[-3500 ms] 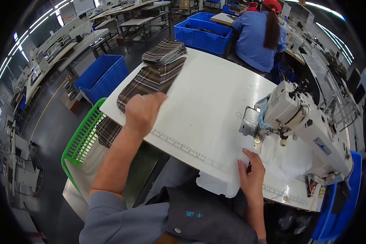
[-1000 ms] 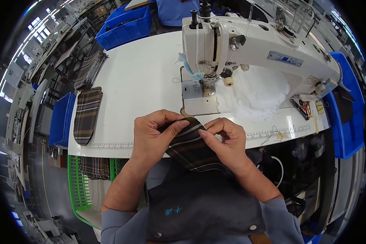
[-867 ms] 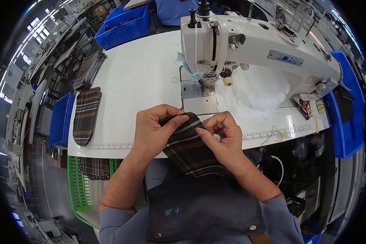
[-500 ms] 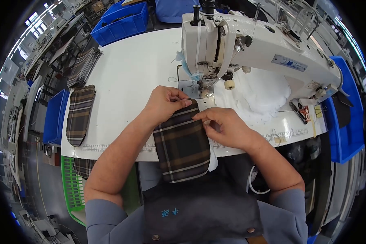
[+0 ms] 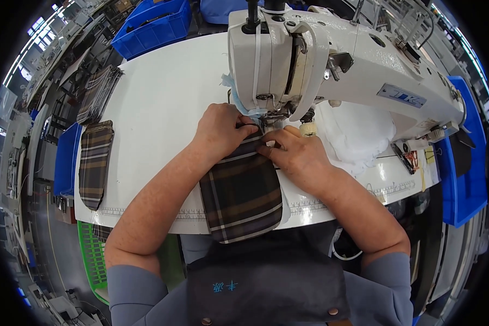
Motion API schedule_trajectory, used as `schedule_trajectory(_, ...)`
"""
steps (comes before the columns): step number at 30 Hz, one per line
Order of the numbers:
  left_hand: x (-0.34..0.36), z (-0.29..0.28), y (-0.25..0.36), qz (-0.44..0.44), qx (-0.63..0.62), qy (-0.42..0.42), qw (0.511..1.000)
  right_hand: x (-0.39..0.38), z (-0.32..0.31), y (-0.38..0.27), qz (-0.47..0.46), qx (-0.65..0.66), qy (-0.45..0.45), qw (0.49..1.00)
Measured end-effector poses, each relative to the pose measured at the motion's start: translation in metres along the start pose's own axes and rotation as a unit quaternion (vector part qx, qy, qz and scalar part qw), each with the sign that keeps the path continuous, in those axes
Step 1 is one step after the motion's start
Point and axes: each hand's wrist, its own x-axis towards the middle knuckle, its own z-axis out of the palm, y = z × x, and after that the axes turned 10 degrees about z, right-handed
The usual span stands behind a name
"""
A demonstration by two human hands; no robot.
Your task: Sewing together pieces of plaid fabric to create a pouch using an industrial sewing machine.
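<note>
A dark plaid fabric piece point(image 5: 242, 190) with rounded corners lies at the white table's front edge, its near end hanging over. Its far end reaches the needle area of the white sewing machine point(image 5: 288, 65). My left hand point(image 5: 221, 130) pinches the far left corner beside the presser foot. On the right edge, my right hand point(image 5: 296, 155) grips the same piece between thumb and fingers, just below the machine head. White material peeks out from under the fabric's right side. The machine head and my fingers partly hide the far edge.
Plaid pieces point(image 5: 96, 163) and a stack of more point(image 5: 99, 93) lie at the table's left edge. White filling point(image 5: 356, 133) sits under the machine arm. Blue bins point(image 5: 152, 27) stand behind and at both sides; a green basket point(image 5: 92, 261) is below left.
Both hands have moved the plaid piece forward, bringing its far end up to the presser foot. My right hand has closed in on the edge. The view has shifted slightly.
</note>
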Motion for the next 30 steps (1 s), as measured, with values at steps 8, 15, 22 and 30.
schedule_trajectory(8, 0.022, 0.004, -0.011, 0.115, -0.014, 0.025, 0.993, -0.002, 0.001, 0.001, -0.007, -0.074, 0.02, 0.997)
schedule_trajectory(15, 0.034, 0.003, -0.009, 0.176, 0.006, 0.014, 0.984, 0.0, 0.001, 0.0, -0.005, -0.075, 0.047, 0.996)
schedule_trajectory(22, 0.034, 0.006, -0.016, 0.189, 0.028, 0.015, 0.981, 0.001, 0.001, 0.001, -0.001, -0.067, 0.053, 0.996)
schedule_trajectory(30, 0.032, 0.006, -0.025, 0.167, 0.077, -0.005, 0.983, -0.001, 0.003, -0.004, 0.001, -0.073, 0.044, 0.996)
